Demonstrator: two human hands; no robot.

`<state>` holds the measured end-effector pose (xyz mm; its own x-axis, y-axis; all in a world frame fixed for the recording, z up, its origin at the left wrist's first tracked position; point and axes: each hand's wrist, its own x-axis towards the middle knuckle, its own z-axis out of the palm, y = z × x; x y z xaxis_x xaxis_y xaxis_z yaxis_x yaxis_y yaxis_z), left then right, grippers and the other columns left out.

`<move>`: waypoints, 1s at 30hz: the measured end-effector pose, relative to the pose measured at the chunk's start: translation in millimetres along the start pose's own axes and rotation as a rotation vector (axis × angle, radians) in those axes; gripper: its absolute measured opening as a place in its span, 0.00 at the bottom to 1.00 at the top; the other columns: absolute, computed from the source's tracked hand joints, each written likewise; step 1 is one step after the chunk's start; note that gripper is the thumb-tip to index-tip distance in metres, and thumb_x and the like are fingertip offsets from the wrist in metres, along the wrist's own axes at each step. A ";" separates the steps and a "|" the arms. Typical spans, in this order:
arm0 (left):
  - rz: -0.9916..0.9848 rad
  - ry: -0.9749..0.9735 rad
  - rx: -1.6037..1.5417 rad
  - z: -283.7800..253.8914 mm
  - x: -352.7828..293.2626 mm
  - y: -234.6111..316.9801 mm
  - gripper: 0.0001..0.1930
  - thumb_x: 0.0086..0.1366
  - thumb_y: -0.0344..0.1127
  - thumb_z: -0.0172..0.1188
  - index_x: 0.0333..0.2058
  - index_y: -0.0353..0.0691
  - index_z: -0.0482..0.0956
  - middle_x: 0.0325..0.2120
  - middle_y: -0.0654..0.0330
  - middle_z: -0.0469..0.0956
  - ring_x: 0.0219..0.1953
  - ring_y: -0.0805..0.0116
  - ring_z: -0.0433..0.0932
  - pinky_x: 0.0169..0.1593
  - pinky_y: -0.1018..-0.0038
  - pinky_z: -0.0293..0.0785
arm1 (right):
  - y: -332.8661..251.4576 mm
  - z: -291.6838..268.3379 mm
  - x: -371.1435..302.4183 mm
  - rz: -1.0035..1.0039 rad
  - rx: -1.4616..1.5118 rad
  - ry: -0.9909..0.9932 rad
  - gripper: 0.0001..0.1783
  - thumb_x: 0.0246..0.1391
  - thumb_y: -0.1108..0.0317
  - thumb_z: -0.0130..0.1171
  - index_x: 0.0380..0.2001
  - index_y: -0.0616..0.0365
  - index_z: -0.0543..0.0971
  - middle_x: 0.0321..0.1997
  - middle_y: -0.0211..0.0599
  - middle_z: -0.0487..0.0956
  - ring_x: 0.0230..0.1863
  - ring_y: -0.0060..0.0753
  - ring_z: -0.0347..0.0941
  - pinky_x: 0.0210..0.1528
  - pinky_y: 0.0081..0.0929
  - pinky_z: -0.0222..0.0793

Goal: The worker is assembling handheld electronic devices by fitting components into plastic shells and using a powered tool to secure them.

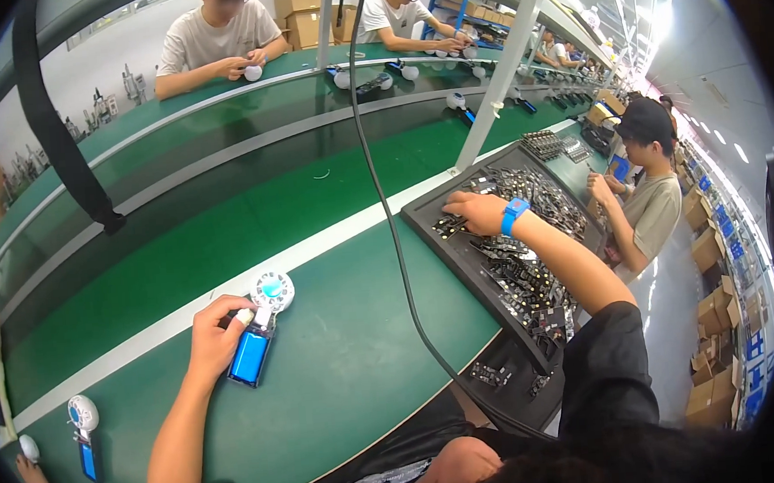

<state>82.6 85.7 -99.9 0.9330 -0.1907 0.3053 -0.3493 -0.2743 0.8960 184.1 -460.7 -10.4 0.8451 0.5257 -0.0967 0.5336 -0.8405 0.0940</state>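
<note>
My left hand is closed around the neck of a small handheld fan lying on the green tabletop. The fan has a round white head with a light-blue centre, and a dark, opened handle with a blue block in it. A white wrapping covers one of my left fingertips. Over to the right, my right hand reaches into a black tray heaped with small dark circuit boards. Its fingers are bent down onto the boards near the far left rim; whatever they grip is hidden. A blue band circles that wrist.
A black cable hangs across the view in front of the bench. A second fan lies at left near another person's hand. Beyond runs a green conveyor. One co-worker sits at right, others across.
</note>
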 end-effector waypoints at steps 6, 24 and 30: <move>-0.094 0.084 -0.086 2.4 -17.8 -1.5 0.05 0.64 0.24 0.62 0.37 0.32 0.84 0.33 0.61 0.84 0.35 0.74 0.81 0.40 0.78 0.76 | -15.1 -27.6 14.6 -0.010 0.019 -0.084 0.29 0.49 0.71 0.66 0.57 0.56 0.76 0.58 0.45 0.76 0.60 0.53 0.74 0.57 0.48 0.75; 0.192 0.212 0.043 2.5 -16.1 16.7 0.07 0.57 0.22 0.66 0.36 0.33 0.84 0.31 0.59 0.83 0.29 0.73 0.80 0.33 0.77 0.76 | -331.2 0.4 102.1 -0.408 1.190 0.117 0.33 0.63 0.72 0.60 0.70 0.63 0.63 0.43 0.43 0.80 0.38 0.28 0.78 0.43 0.27 0.76; 0.317 0.284 0.214 -7.6 -12.0 16.3 0.09 0.53 0.22 0.66 0.35 0.34 0.83 0.29 0.58 0.81 0.27 0.66 0.81 0.31 0.71 0.77 | -343.8 35.7 119.2 -0.366 1.429 0.224 0.34 0.65 0.79 0.50 0.73 0.63 0.58 0.44 0.36 0.79 0.37 0.23 0.75 0.43 0.24 0.74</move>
<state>66.3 90.7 -86.5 0.7539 -0.0391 0.6558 -0.6029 -0.4379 0.6669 100.2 -113.7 -89.6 0.7325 0.6279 0.2629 0.3421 -0.0057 -0.9396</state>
